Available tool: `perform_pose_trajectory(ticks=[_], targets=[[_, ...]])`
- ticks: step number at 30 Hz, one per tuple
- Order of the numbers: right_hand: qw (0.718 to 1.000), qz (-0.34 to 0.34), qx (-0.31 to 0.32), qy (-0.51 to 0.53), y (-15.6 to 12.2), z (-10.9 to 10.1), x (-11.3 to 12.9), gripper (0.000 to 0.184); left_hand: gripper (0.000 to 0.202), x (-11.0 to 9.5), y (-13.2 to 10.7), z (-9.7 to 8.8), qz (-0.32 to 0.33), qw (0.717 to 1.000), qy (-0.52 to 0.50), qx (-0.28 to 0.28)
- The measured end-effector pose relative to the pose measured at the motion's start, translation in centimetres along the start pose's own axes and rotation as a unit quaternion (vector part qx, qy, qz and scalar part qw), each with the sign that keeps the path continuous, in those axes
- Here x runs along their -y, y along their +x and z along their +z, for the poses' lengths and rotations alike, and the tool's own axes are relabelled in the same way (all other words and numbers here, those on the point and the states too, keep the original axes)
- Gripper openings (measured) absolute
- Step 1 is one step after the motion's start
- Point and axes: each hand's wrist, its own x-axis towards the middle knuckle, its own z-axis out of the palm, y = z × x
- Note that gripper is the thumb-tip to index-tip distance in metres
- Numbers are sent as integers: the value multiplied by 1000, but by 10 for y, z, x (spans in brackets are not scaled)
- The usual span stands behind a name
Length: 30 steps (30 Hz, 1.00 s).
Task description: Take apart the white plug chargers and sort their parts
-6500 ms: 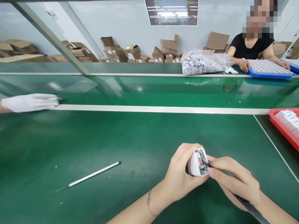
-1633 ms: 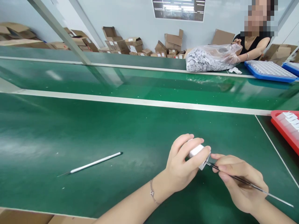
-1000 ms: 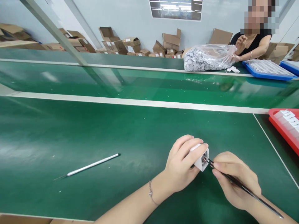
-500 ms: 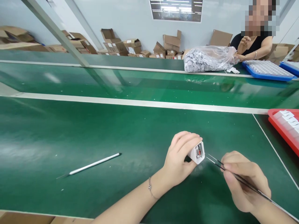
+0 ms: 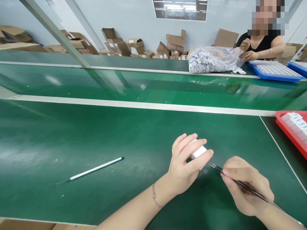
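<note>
My left hand [image 5: 185, 163] is wrapped around a small white plastic housing [image 5: 198, 152], its fingers spread across the top. The housing's open end is turned out of sight. In my right hand [image 5: 249, 187] is a pair of dark tweezers [image 5: 244, 185], pinched between thumb and fingers. The tweezer tips are close together, just right of the housing and near my left index fingertip. Whether the tips touch anything is too small to tell. A thin white pen-like tool [image 5: 97, 168] with a fine needle-like tip lies on the green work surface [image 5: 134, 134] to the left.
A red tray [image 5: 291, 134] with white parts stands at the right edge. Beyond a pale ledge [image 5: 144, 104], another bench holds a clear bag [image 5: 211, 60] of small parts and a blue tray [image 5: 275, 70]. A co-worker [image 5: 261, 48] sits there. Cardboard boxes [image 5: 117, 46] line the wall.
My left hand has turned the housing, so its open end with the inner parts no longer shows. My right hand has shifted slightly left, and the tweezer tips have come closer together.
</note>
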Motion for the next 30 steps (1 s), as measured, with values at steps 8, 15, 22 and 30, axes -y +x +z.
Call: perform_pose_trajectory(ticks=[8, 15, 22, 30], targets=[[996, 60, -17, 71, -7, 0, -2, 32, 29, 0, 1, 0, 8, 1000, -4, -3], [994, 71, -26, 76, -6, 1, -2, 26, 25, -1, 1, 0, 10, 1000, 11, -6], [990, 101, -12, 100, -6, 0, 1, 31, 25, -2, 1, -2, 18, 1000, 1, 1], [991, 78, -6, 109, -8, 0, 0, 35, 29, -2, 3, -2, 9, 1000, 4, 2]])
